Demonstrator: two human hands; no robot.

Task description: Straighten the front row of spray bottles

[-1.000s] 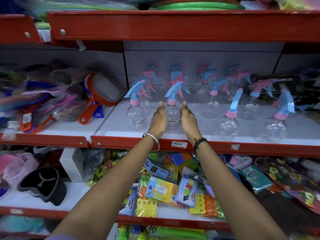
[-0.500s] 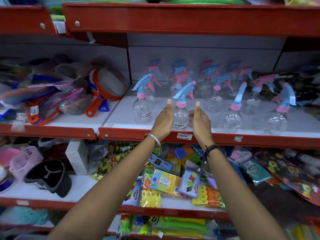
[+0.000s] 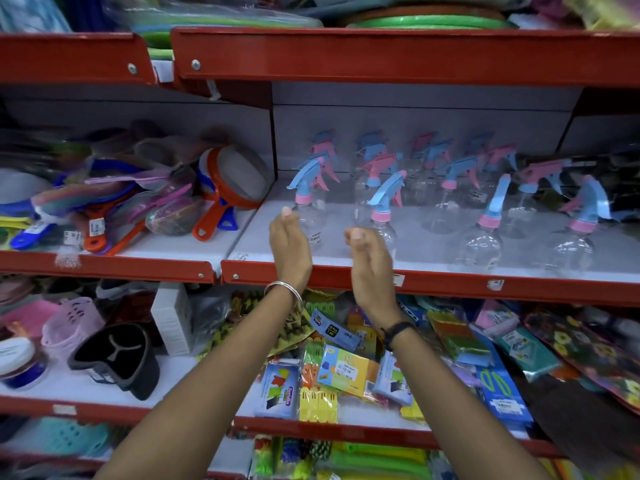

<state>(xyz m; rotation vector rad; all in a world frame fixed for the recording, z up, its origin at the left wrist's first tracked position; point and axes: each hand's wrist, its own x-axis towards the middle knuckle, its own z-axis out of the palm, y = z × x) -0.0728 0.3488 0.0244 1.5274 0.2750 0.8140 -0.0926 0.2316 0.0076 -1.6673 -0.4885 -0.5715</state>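
The red-edged shelf carries rows of clear spray bottles, triggers angled alike. My left hand is raised beside the front-left bottle, fingers relaxed, gripping nothing. My right hand hangs before the second bottle, fingers loosely curled, empty.

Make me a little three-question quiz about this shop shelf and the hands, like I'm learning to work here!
1. True or false: the left hand grips a spray bottle.
2. What colour is the trigger of the spray bottle just behind the right hand? A) green B) blue C) black
3. Fill in: the orange-rimmed strainer lies on the shelf to the ____ of the bottles.

Key
1. False: it holds nothing, fingers loosely bent beside a bottle.
2. B, blue, with a pink collar.
3. left
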